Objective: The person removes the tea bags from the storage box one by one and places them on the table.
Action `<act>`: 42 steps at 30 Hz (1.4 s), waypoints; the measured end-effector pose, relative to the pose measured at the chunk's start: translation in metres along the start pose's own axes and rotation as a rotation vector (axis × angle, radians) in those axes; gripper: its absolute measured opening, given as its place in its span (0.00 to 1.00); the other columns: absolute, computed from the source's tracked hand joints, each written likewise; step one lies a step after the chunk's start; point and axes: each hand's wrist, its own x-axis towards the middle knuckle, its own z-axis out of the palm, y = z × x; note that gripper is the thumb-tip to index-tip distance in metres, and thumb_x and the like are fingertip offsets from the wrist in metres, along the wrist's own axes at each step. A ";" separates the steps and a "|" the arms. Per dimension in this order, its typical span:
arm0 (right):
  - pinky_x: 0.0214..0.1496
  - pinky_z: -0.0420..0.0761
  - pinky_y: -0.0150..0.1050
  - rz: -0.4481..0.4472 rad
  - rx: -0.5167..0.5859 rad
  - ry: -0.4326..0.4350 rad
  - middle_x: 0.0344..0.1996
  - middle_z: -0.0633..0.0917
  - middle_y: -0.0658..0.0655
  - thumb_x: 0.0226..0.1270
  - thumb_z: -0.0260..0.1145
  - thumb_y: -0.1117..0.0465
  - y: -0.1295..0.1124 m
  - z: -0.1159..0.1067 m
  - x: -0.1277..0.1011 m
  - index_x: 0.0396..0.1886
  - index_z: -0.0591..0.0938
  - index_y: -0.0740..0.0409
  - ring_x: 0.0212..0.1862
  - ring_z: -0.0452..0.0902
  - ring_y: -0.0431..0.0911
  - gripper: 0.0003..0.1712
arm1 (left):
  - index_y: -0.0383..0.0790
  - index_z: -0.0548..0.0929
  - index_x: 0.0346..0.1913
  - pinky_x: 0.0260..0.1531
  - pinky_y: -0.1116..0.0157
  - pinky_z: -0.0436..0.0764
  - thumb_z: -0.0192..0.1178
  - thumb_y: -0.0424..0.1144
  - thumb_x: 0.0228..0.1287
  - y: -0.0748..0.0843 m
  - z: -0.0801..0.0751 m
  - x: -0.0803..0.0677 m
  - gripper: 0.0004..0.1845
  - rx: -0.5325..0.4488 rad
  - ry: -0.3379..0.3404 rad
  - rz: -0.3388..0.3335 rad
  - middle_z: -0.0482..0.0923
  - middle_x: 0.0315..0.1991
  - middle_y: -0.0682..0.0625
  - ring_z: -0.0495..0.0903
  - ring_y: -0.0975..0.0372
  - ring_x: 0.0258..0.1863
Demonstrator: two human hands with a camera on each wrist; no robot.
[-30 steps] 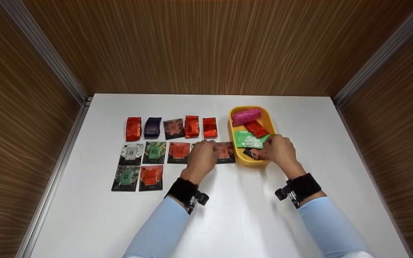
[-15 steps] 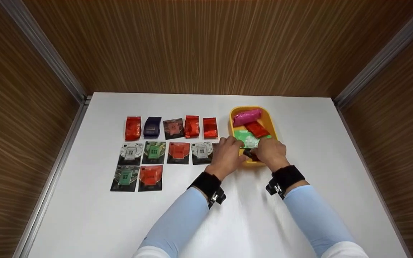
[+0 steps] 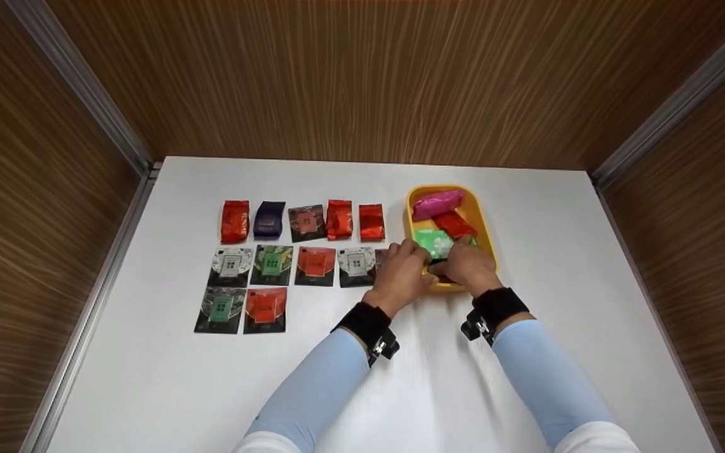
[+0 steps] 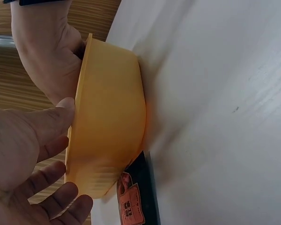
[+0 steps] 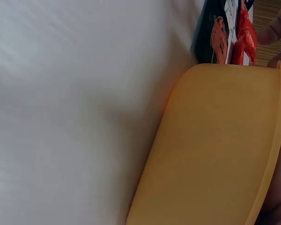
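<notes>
In the head view a yellow plastic container (image 3: 487, 233) holds a pink packet (image 3: 438, 204), a red packet (image 3: 455, 223), a green sachet (image 3: 433, 241) and a dark sachet mostly hidden by the hands. My left hand (image 3: 400, 277) is at its near left corner. In the left wrist view that hand (image 4: 33, 154) has its thumb tip at the rim and its other fingers loosely bent. My right hand (image 3: 471, 264) reaches down inside over the dark sachet. Its fingertips are hidden, so I cannot tell whether they hold the sachet. In the right wrist view the container wall (image 5: 210, 140) covers most of it.
Left of the container, small packets lie in rows on the white table (image 3: 167, 390). The back row has a purple packet (image 3: 269, 220) and several red ones; flat sachets (image 3: 316, 266) fill the rows in front. Wood-grain panels (image 3: 362, 82) enclose the table's back and sides.
My left hand has moved right, from above the middle row of sachets to the container's corner. My right hand has shifted left and deeper into the container, over the dark sachet.
</notes>
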 end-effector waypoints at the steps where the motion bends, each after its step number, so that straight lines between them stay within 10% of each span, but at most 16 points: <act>1: 0.57 0.83 0.60 -0.003 0.035 0.002 0.59 0.80 0.81 0.65 0.71 0.33 0.001 0.000 0.001 0.77 0.50 0.84 0.60 0.80 0.69 0.69 | 0.46 0.87 0.57 0.57 0.58 0.75 0.73 0.51 0.66 0.000 -0.001 0.000 0.21 -0.002 0.001 -0.001 0.77 0.59 0.49 0.74 0.53 0.56; 10: 0.53 0.83 0.61 -0.024 0.194 0.086 0.50 0.85 0.76 0.71 0.61 0.51 0.006 -0.006 -0.003 0.62 0.67 0.75 0.51 0.84 0.67 0.33 | 0.47 0.86 0.57 0.56 0.57 0.75 0.73 0.53 0.66 0.005 -0.002 0.004 0.22 0.007 -0.013 -0.028 0.78 0.59 0.48 0.74 0.52 0.56; 27: 0.54 0.80 0.54 -0.152 0.391 0.125 0.56 0.85 0.73 0.67 0.74 0.60 0.020 -0.032 -0.035 0.66 0.74 0.72 0.52 0.80 0.62 0.33 | 0.47 0.84 0.64 0.59 0.58 0.76 0.73 0.48 0.67 0.006 -0.006 0.003 0.24 -0.034 -0.056 -0.069 0.76 0.63 0.48 0.73 0.54 0.59; 42: 0.54 0.87 0.52 -0.373 0.637 0.262 0.51 0.87 0.70 0.68 0.75 0.66 0.001 -0.032 -0.059 0.65 0.76 0.68 0.52 0.88 0.60 0.28 | 0.41 0.75 0.74 0.64 0.57 0.78 0.68 0.45 0.74 0.008 -0.027 0.004 0.30 -0.325 0.043 -0.130 0.82 0.65 0.44 0.79 0.52 0.63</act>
